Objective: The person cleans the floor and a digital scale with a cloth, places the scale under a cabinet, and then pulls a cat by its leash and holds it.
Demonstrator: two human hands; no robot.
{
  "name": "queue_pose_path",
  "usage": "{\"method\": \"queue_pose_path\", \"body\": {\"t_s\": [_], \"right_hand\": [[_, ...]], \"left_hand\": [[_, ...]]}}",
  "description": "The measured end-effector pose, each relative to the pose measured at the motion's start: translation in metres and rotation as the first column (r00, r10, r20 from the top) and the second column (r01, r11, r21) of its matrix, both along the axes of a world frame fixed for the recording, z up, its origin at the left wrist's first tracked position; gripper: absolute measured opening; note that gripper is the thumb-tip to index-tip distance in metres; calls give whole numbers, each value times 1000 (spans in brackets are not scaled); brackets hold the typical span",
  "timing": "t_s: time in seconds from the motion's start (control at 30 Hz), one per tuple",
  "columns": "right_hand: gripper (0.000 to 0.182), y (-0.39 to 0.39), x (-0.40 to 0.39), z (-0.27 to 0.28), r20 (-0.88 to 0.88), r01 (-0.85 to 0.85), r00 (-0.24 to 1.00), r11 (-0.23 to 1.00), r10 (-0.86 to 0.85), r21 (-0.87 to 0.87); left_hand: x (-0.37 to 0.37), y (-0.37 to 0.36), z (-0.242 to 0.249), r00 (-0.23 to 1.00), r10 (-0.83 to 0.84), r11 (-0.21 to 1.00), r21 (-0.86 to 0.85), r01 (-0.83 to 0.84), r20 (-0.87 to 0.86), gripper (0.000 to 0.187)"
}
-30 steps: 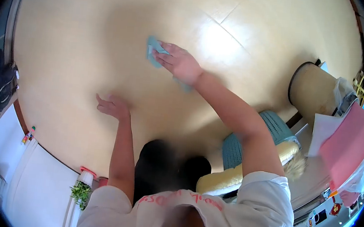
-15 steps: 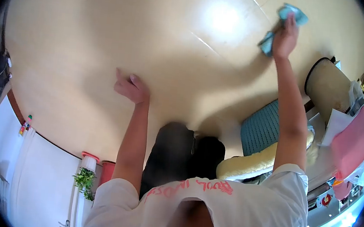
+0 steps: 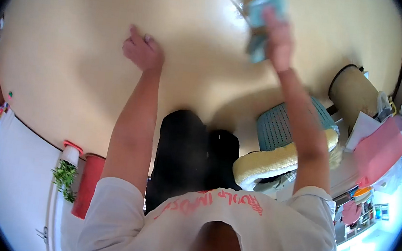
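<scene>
A light blue cloth (image 3: 268,7), smeared by motion, is bunched in my right hand (image 3: 280,43) at the upper middle of the view. Part of it sticks out beyond the fingertips and another part hangs out on the left side of the hand. It lies against the pale tan floor (image 3: 191,71), beside a thin dark seam line. My left hand (image 3: 143,51) leans on the same floor farther left, with nothing in it. Its index finger points out and the thumb stands apart, while the other fingers are bent.
My knees, in dark trousers, rest below. To the right stand a teal woven basket (image 3: 273,127), a cream fluffy cushion (image 3: 267,169), a tan bin (image 3: 354,92) and a pink item (image 3: 382,150). On the left are a red pot (image 3: 90,182), a green plant (image 3: 63,180) and a white door (image 3: 18,166).
My right hand has swept leftward with the cloth, from the upper right to the upper middle. The left hand appears higher in the view, and the whole view has shifted.
</scene>
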State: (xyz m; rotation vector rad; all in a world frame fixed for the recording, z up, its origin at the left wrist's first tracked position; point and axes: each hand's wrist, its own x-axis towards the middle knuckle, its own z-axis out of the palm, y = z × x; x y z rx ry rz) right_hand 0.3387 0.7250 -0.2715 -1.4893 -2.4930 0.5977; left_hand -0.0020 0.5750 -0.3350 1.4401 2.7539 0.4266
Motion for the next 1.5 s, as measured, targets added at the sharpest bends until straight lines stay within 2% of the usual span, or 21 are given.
{"method": "queue_pose_path", "body": {"t_s": [0.1, 0.2, 0.27, 0.4, 0.43, 0.47, 0.57, 0.67, 0.7, 0.73, 0.8, 0.9, 0.93, 1.0, 1.07, 1.1, 1.23, 1.27, 1.33, 1.4, 1.5], "right_hand": [[69, 58, 55, -9, -44, 84, 996, 969, -76, 231], [67, 55, 37, -35, -66, 204, 979, 949, -193, 242], [64, 29, -2, -45, -109, 35, 994, 944, 1, 328], [50, -93, -95, -48, -37, -239, 970, 968, 242, 70], [50, -120, -126, -29, -240, -146, 967, 961, 88, -233], [50, -143, -148, -13, -372, -102, 920, 844, -121, -527], [40, -179, -158, -27, -419, -299, 866, 954, 274, 6], [34, -172, -135, -20, -296, -174, 934, 978, 201, 115], [36, -165, -128, -15, -404, 42, 915, 997, -10, 71], [38, -161, -120, -5, -493, 251, 842, 968, -220, -2], [44, -159, -98, -11, -469, 512, 797, 837, -380, 192], [40, -194, -82, -18, -559, 770, 524, 638, -642, -11], [39, -214, -77, -10, -475, 779, 572, 625, -669, 58], [42, -263, -58, -24, -396, 721, 681, 659, -616, 214], [47, -307, -61, -32, -304, 835, 515, 549, -801, -32], [50, -330, -59, -46, -184, 779, 624, 623, -759, 71], [51, -317, -82, -40, -137, 794, 608, 601, -782, 93], [52, -309, -79, -66, -74, 641, 749, 691, -658, 334], [51, -291, -112, -46, -31, 584, 798, 760, -602, 286], [49, -273, -137, -59, -69, 430, 894, 809, -442, 401], [36, -272, -202, -83, -247, 259, 954, 877, -168, 405]], "left_hand": [[2, 0, 7, 998, 26, 1000, 3, -26, 58, 60], [2, 1, 6, 999, 5, 1000, 26, -6, 38, 57], [0, -4, 2, 1000, -1, 999, 52, 1, -4, 55], [0, 0, -1, 999, 6, 995, 97, -2, -40, 47], [0, 0, 0, 999, 17, 995, 101, -13, -40, 45], [1, 0, -1, 998, 28, 996, 87, -22, -64, 47], [2, 2, 6, 996, 59, 996, 71, -54, -63, 50], [9, 5, 20, 995, 84, 991, 100, -88, 47, 51], [9, 6, 18, 995, 79, 989, 122, -85, 54, 51], [10, 3, 15, 995, 72, 987, 137, -80, 65, 51], [13, -10, 23, 987, 6, 977, 208, -39, 160, 50], [-6, -22, 8, 922, -97, 937, 347, -43, 375, 50], [-15, -42, 2, 879, -130, 929, 366, -53, 458, 51], [-15, -114, 47, 851, -315, 916, 369, 157, 421, 36], [-13, -202, 72, 736, -338, 931, 321, 172, 587, 31], [-10, -248, 79, 674, -282, 948, 306, 87, 683, 27], [-4, -429, 114, 408, 181, 973, -102, -207, 895, 28], [-4, -469, 116, 342, 256, 951, -172, -256, 904, 29], [1, -534, 115, 331, 351, 899, -215, -382, 876, 32], [12, -572, 115, 222, 430, 809, -264, -526, 875, 36], [21, -593, 109, 57, 416, 669, -262, -696, 908, 42]]}}
